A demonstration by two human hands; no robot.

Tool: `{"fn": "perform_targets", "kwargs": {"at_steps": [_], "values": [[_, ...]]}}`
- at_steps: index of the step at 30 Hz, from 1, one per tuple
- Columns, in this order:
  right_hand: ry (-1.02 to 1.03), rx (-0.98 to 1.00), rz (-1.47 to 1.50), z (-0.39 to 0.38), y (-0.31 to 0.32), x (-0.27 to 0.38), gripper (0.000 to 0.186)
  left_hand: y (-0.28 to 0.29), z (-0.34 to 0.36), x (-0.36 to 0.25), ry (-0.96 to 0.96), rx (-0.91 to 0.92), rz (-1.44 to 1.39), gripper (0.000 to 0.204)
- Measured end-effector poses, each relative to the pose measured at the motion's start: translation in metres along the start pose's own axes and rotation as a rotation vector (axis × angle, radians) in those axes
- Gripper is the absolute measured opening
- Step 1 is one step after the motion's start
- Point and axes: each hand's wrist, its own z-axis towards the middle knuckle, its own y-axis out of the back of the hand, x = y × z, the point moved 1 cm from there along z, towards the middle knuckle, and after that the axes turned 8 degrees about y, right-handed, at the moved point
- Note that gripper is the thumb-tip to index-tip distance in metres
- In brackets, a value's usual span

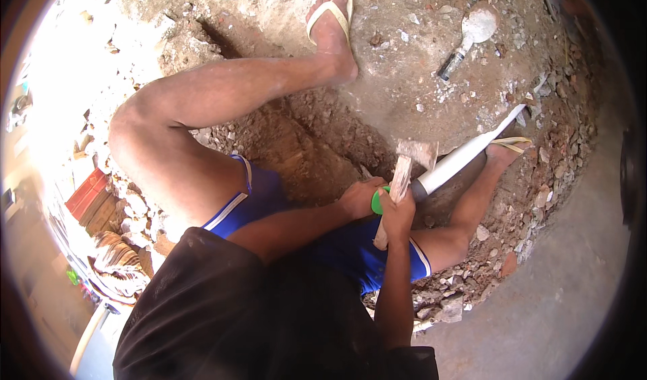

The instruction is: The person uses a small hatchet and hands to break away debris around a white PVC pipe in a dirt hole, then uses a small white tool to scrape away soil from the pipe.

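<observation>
The shirt lies nearest the camera, with both forearms extending from it across the blue shorts; the pipe, white with a dark grey near end, runs from beside the hands toward the right foot, alongside the right shin; the green piece sits at the hands, just short of the grey end; whether the two are joined cannot be told.

Right hand: fingers closed around the handle of the hammer, its head up, close to the grey end in view; contact is not clear. Left hand: fingers curled against the green piece and apparently holding it; the far side of this grip is hidden.

The step appears to be hand work at the near end of the pipe; keep the green piece square to the pipe; set the left fingers clear of the hammer's path before any blow; use short, light taps, since plastic, if such it is, may crack; brace the pipe so that it cannot roll on the loose rubble; keep grit off the grey end; guard the exposed right foot.
</observation>
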Motion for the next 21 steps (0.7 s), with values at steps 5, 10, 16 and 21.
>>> {"fn": "perform_targets", "kwargs": {"at_steps": [5, 10, 16, 21], "values": [[-0.052, -0.085, 0.115, -0.034, -0.009, 0.0, 0.026, -0.009, -0.01, 0.018, -0.189, 0.085, 0.176, 0.034], [-0.034, -0.114, 0.091, -0.043, -0.003, 0.017, 0.024, -0.011, -0.016, 0.013, -0.263, 0.062, 0.195, 0.03], [0.103, -0.263, 0.181, -0.016, 0.019, 0.015, 0.028, 0.008, -0.002, -0.015, -0.024, 0.055, 0.154, 0.036], [0.029, -0.252, 0.236, -0.003, 0.057, 0.079, 0.033, 0.014, 0.016, 0.009, -0.049, -0.15, 0.103, 0.033]]}}
